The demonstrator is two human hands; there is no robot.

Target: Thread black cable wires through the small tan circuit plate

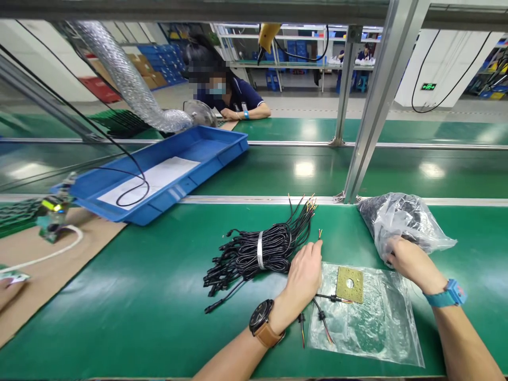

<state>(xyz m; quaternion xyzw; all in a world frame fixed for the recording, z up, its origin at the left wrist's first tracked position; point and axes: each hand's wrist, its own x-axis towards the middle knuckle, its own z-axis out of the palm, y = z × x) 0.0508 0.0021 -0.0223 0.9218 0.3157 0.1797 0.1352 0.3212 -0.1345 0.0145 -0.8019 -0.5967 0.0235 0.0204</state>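
Observation:
My left hand (305,272) is closed on a black cable (319,236); its bared coloured wire ends stick out past the fingertips. Just left lies a bundle of black cables (265,248), tied with a pale band. My right hand (413,264) is curled at the near side of a clear plastic bag (408,219) full of dark pieces. Plastic covers those fingertips, so what they grip is hidden. Between the hands, a flat clear bag (381,323) carries a yellowish sponge (343,283) with a hole. Cable ends with black grommets (321,316) lie beside and on it.
A long blue tray (159,203) holding a paper sheet stands at the back left. Cardboard (91,238) and a small circuit board device (53,219) are at left, with another person's hand (10,291). A metal post (369,106) rises behind the bag. A co-worker (238,95) sits opposite.

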